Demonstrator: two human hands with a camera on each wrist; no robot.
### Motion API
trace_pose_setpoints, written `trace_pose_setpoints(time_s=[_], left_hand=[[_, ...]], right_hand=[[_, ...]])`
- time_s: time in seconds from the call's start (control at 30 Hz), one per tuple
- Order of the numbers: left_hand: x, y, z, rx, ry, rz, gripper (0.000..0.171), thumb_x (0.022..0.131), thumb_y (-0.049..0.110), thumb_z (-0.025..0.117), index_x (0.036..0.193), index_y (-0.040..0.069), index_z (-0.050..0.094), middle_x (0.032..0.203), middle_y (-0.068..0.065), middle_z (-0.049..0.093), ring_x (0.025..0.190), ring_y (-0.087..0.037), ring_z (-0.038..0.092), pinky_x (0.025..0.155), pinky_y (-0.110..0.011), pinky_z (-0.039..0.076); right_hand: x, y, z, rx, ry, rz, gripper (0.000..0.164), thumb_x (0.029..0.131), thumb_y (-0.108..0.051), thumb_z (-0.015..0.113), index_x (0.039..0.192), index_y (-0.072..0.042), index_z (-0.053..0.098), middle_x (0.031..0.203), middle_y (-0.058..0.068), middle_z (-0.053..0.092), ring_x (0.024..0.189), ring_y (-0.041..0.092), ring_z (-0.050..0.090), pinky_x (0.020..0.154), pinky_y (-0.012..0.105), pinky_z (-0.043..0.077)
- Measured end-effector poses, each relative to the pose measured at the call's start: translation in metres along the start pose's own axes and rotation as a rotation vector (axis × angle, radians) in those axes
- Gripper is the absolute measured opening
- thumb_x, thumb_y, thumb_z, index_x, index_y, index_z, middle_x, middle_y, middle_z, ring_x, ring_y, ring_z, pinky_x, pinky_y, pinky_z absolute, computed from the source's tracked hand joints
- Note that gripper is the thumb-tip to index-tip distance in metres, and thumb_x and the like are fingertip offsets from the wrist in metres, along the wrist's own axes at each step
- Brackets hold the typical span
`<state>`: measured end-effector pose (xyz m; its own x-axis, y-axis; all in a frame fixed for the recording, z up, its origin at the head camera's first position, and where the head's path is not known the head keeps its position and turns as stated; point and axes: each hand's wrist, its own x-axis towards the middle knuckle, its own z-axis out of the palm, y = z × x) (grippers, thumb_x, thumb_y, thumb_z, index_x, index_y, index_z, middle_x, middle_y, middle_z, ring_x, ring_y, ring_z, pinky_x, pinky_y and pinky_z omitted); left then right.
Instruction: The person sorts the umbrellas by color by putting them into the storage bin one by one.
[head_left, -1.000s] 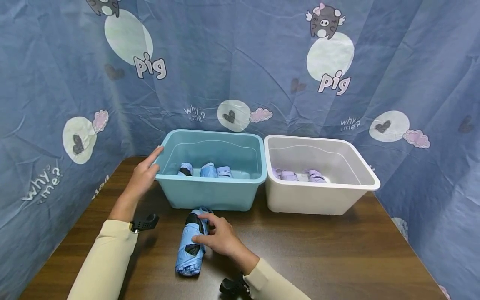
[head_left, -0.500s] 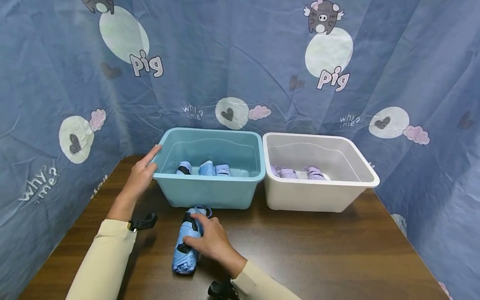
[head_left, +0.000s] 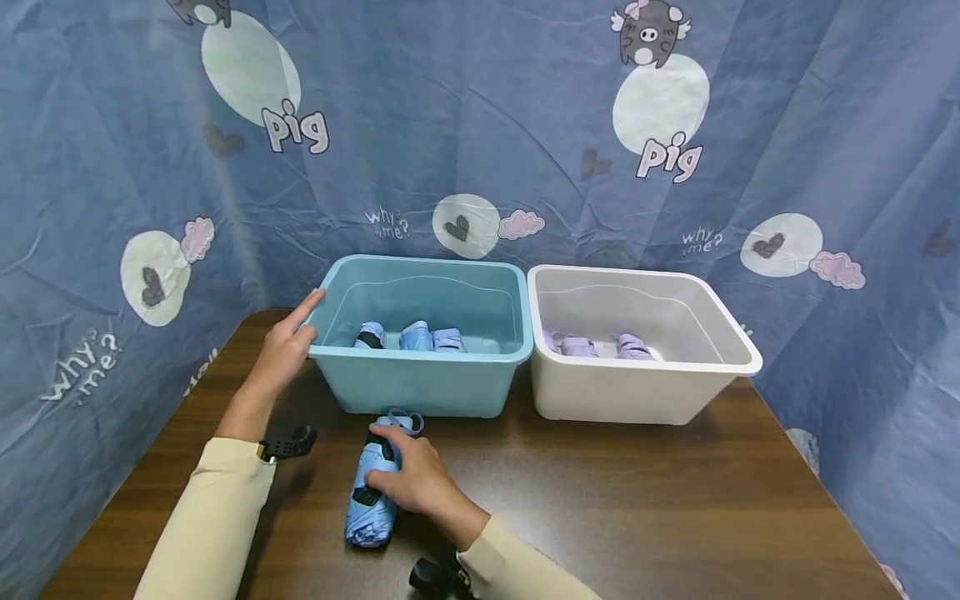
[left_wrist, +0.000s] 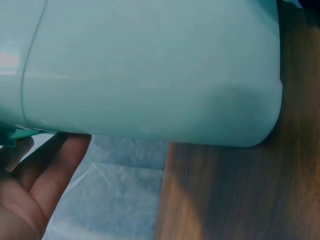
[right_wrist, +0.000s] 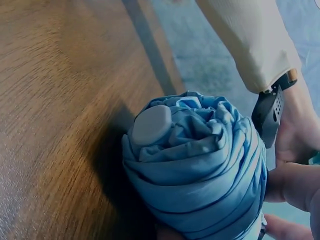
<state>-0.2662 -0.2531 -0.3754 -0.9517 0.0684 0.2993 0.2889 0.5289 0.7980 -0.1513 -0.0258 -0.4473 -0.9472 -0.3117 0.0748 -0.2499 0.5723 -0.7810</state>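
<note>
A rolled-up blue folding umbrella (head_left: 369, 521) with black patches lies lengthwise on the table, its wrist loop towards the teal bin (head_left: 412, 383). My right hand (head_left: 416, 479) grips it from the right, thumb and fingers round its upper half. The right wrist view shows the end of the umbrella (right_wrist: 200, 175) large, with a round grey cap and fingers at its sides. My left hand (head_left: 281, 346) rests with extended fingers at the left rim of the teal bin. In the left wrist view, the fingers (left_wrist: 62, 170) touch the bin's outside near the rim.
Inside the teal bin lie several rolled blue umbrellas (head_left: 415, 337). A white bin (head_left: 622, 396) stands right beside it, holding several purple rolled umbrellas (head_left: 632, 347). Both bins stand at the back of the wooden table (head_left: 637, 500), before a blue patterned cloth (head_left: 525, 108).
My right hand has shifted slightly left on the umbrella, which has turned and moved a little left; its loop shows more. The left hand stays at the bin rim.
</note>
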Motion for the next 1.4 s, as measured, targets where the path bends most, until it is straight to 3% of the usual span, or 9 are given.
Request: trace_pose_setpoints(time_s=[0.13, 0.27, 0.5, 0.6, 0.87, 1.13, 1.4], left_hand=[[0.000, 0.001, 0.000, -0.005, -0.011, -0.012, 0.060, 0.095, 0.008, 0.032, 0.154, 0.020, 0.029, 0.159, -0.005, 0.019, 0.142, -0.040, 0.022, 0.107, -0.064, 0.022], [0.001, 0.002, -0.001, -0.002, 0.002, 0.002, 0.059, 0.095, 0.008, 0.033, 0.153, 0.019, 0.030, 0.159, -0.005, 0.020, 0.141, -0.038, 0.023, 0.107, -0.063, 0.023], [-0.001, 0.001, -0.002, -0.008, -0.002, -0.002, 0.059, 0.095, 0.009, 0.032, 0.153, 0.019, 0.029, 0.159, -0.005, 0.019, 0.141, -0.040, 0.022, 0.107, -0.065, 0.022], [-0.001, 0.001, -0.002, -0.009, 0.001, 0.007, 0.059, 0.095, 0.009, 0.032, 0.153, 0.019, 0.029, 0.159, -0.005, 0.019, 0.142, -0.040, 0.022, 0.107, -0.065, 0.022], [0.000, 0.001, -0.002, 0.017, 0.015, 0.008, 0.059, 0.094, 0.010, 0.034, 0.153, 0.018, 0.031, 0.159, -0.006, 0.021, 0.141, -0.039, 0.024, 0.107, -0.062, 0.024], [0.000, 0.000, -0.001, 0.016, 0.013, 0.013, 0.058, 0.095, 0.010, 0.033, 0.153, 0.019, 0.031, 0.159, -0.005, 0.021, 0.141, -0.039, 0.024, 0.107, -0.063, 0.024], [0.000, -0.002, 0.001, 0.013, 0.008, 0.018, 0.058, 0.095, 0.010, 0.033, 0.153, 0.018, 0.031, 0.159, -0.005, 0.021, 0.141, -0.039, 0.024, 0.106, -0.063, 0.024]], right_hand=[[0.000, 0.002, -0.001, 0.022, -0.022, -0.013, 0.056, 0.073, -0.023, 0.071, 0.128, -0.030, 0.063, 0.116, 0.014, 0.063, 0.098, 0.017, 0.054, 0.078, 0.029, 0.045], [0.001, 0.001, 0.000, 0.045, -0.024, -0.002, 0.053, 0.076, -0.031, 0.074, 0.128, -0.030, 0.063, 0.117, 0.013, 0.060, 0.100, 0.018, 0.053, 0.080, 0.031, 0.045], [0.000, -0.002, 0.002, 0.070, -0.066, 0.111, 0.061, 0.072, -0.055, 0.077, 0.128, -0.036, 0.062, 0.131, 0.012, 0.053, 0.119, 0.025, 0.048, 0.093, 0.040, 0.044], [0.000, -0.002, 0.003, 0.065, -0.068, 0.128, 0.064, 0.069, -0.058, 0.078, 0.128, -0.039, 0.060, 0.131, 0.009, 0.053, 0.119, 0.023, 0.047, 0.092, 0.041, 0.045], [-0.002, 0.002, 0.003, 0.074, -0.040, 0.066, 0.065, 0.069, -0.042, 0.085, 0.128, -0.033, 0.061, 0.122, 0.006, 0.056, 0.108, 0.018, 0.051, 0.087, 0.033, 0.045], [-0.004, 0.011, -0.003, 0.279, -0.071, 0.084, 0.065, 0.070, -0.027, 0.087, 0.129, -0.032, 0.062, 0.132, -0.005, 0.055, 0.113, 0.016, 0.050, 0.092, 0.036, 0.043], [-0.017, 0.014, -0.018, 0.387, -0.082, 0.073, 0.066, 0.070, -0.019, 0.087, 0.129, -0.031, 0.061, 0.128, -0.001, 0.056, 0.107, 0.017, 0.050, 0.085, 0.035, 0.046]])
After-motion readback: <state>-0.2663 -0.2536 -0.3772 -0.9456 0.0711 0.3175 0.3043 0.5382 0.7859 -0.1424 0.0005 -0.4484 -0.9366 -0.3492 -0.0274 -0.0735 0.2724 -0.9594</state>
